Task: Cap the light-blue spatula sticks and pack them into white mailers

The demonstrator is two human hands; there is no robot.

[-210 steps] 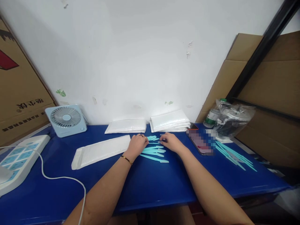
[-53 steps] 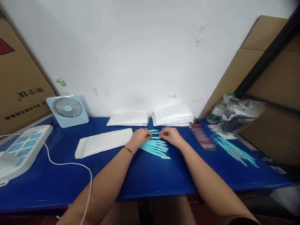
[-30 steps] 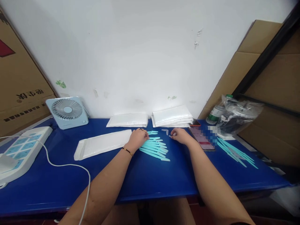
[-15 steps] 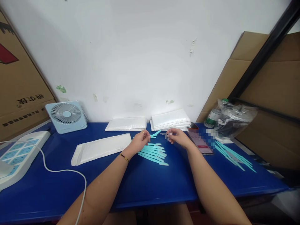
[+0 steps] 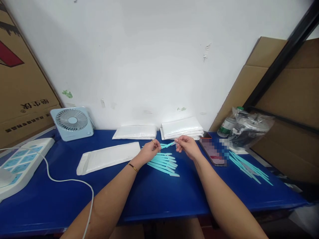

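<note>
My left hand (image 5: 149, 152) pinches a turquoise eyebrow razor (image 5: 168, 145), which points up and to the right. The fingers of my right hand (image 5: 187, 146) are closed at the razor's far end on a small translucent blade cap (image 5: 174, 142), partly covered by the fingertips. Whether other caps are inside that hand is hidden. Just below my left hand, several more turquoise razors (image 5: 164, 165) lie fanned out on the blue table, their pale ends to the right. Part of another razor shows behind the held one.
Left of my hands lies a white padded envelope (image 5: 109, 158). Two stacks of envelopes (image 5: 134, 131) (image 5: 181, 127) rest against the wall. A fan (image 5: 72, 123), power strip (image 5: 22, 166) and cable stand left; a phone (image 5: 213, 152), more razors (image 5: 249, 167), a bottle (image 5: 226, 127) and plastic bag are right.
My right hand has moved slightly left, bringing the translucent cap to the razor's end. The razor in my left hand has tilted lower. The fanned razors lie as before.
</note>
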